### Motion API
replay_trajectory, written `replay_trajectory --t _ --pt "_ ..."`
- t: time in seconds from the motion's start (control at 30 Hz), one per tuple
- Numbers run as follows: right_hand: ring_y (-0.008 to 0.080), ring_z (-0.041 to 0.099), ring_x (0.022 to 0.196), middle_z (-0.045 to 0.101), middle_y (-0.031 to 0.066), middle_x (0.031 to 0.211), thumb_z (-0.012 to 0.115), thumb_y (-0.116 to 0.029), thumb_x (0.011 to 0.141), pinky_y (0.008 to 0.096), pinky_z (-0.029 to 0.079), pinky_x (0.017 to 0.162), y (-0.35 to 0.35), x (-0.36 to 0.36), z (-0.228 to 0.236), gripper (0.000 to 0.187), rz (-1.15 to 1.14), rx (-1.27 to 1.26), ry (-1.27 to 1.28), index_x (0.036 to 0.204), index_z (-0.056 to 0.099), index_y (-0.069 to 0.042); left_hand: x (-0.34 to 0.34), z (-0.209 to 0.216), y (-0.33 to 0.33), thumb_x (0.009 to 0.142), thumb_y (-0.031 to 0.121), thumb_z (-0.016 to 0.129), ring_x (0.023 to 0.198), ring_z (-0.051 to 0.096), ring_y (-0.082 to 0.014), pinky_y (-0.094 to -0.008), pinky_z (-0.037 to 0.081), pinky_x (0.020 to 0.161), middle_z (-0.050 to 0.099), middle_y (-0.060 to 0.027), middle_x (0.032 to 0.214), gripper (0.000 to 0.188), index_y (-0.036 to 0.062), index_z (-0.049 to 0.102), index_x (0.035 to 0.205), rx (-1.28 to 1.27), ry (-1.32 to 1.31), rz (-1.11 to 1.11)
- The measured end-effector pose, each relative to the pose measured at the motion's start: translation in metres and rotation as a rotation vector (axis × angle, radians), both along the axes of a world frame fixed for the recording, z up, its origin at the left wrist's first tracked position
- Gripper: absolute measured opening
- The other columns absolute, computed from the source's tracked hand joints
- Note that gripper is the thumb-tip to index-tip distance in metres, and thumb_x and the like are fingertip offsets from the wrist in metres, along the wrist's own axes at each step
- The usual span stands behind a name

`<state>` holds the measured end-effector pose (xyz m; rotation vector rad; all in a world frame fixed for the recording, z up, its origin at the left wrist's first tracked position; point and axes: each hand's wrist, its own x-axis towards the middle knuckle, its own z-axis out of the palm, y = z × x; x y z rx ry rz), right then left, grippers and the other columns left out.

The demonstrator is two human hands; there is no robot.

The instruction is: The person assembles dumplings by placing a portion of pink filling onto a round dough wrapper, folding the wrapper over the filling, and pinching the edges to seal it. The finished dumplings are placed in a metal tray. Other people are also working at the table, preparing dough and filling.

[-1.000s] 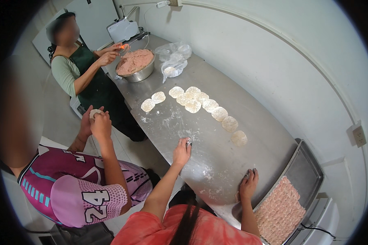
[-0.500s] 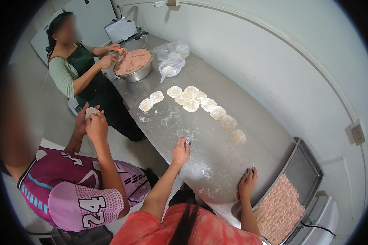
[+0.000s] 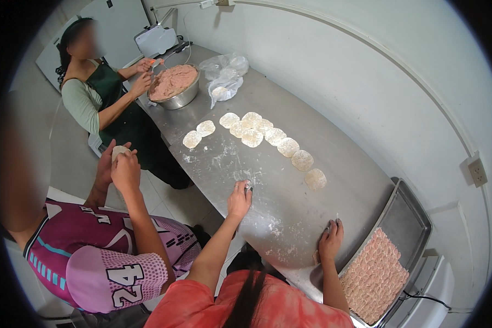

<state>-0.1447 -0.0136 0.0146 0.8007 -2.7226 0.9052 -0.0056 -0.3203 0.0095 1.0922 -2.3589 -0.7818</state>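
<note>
My left hand (image 3: 239, 199) rests at the near edge of the metal table, beside smears of white flour; its fingers lie on the surface and I see nothing held. My right hand (image 3: 331, 240) leans on the table further right, fingers stretched out and empty, close to a metal tray. Several round floured dough wrappers (image 3: 302, 160) lie beyond my hands in a slanting line, some overlapping. Two more dough wrappers (image 3: 192, 139) lie apart at the left. In the tray (image 3: 408, 218), rows of small pink pieces, apparently meat-filled dumplings (image 3: 373, 276), fill the near part.
A steel bowl (image 3: 181, 99) of pink minced filling (image 3: 172, 82) stands at the far end, near a plastic bag (image 3: 224, 76). A co-worker in a green apron (image 3: 115, 95) holds an orange-handled tool there. Another person at my left holds a dough wrapper (image 3: 119, 152).
The view has shifted slightly. The aproned person's hands have moved a little beside the bowl. My hands stay resting on the table.
</note>
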Motion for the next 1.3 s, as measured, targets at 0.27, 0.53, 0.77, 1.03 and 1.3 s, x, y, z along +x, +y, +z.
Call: replay_trajectory --t 0.27,0.53,0.77,1.03,1.3 --pt "0.04 0.042 0.119 0.045 0.0235 0.127 0.051 0.001 0.074 0.0444 0.034 0.101 0.0 0.0 -0.001 0.041 -0.003 0.004 -0.015 0.115 0.052 -0.003 0.001 -0.005 -0.001 0.085 0.019 0.053 0.091 0.059 -0.0369 -0.0457 0.048 0.077 0.05 -0.0127 0.117 0.031 0.0112 0.048 0.115 -0.005 0.007 -0.002" --pt "0.0406 0.042 0.118 0.045 0.0237 0.126 0.051 0.001 0.074 0.045 0.034 0.1 0.001 -0.001 -0.004 0.041 -0.001 -0.01 -0.002 0.115 0.052 -0.003 0.001 -0.006 -0.001 0.085 0.018 0.053 0.091 0.058 -0.0365 -0.0458 0.048 0.077 0.051 -0.0128 0.114 0.031 0.011 0.048 0.115 -0.009 0.005 0.003" --pt "0.041 0.043 0.117 0.046 0.0238 0.126 0.052 0.002 0.073 0.045 0.034 0.1 0.003 0.0 -0.004 0.042 0.005 -0.015 0.016 0.114 0.052 -0.002 0.001 -0.004 0.002 0.085 0.018 0.053 0.091 0.058 -0.0361 -0.0454 0.048 0.077 0.051 -0.0126 0.113 0.03 0.0115 0.048 0.115 -0.004 0.028 0.001" --pt "0.0401 0.043 0.117 0.045 0.0233 0.127 0.053 0.001 0.073 0.0457 0.033 0.1 0.005 -0.002 -0.011 0.042 0.004 -0.022 0.016 0.114 0.052 -0.003 0.002 -0.006 0.003 0.085 0.016 0.052 0.091 0.058 -0.0357 -0.0448 0.047 0.077 0.052 -0.013 0.112 0.03 0.0095 0.048 0.114 -0.009 0.07 -0.017" --pt "0.0403 0.042 0.118 0.045 0.0234 0.127 0.054 0.0 0.074 0.0463 0.033 0.1 0.002 -0.003 -0.006 0.04 -0.012 0.007 -0.003 0.114 0.052 -0.004 -0.037 0.019 -0.016 0.083 0.012 0.053 0.086 0.059 -0.0347 -0.0415 0.047 0.074 0.055 -0.0142 0.104 0.028 0.0063 0.051 0.111 0.048 0.196 -0.122"
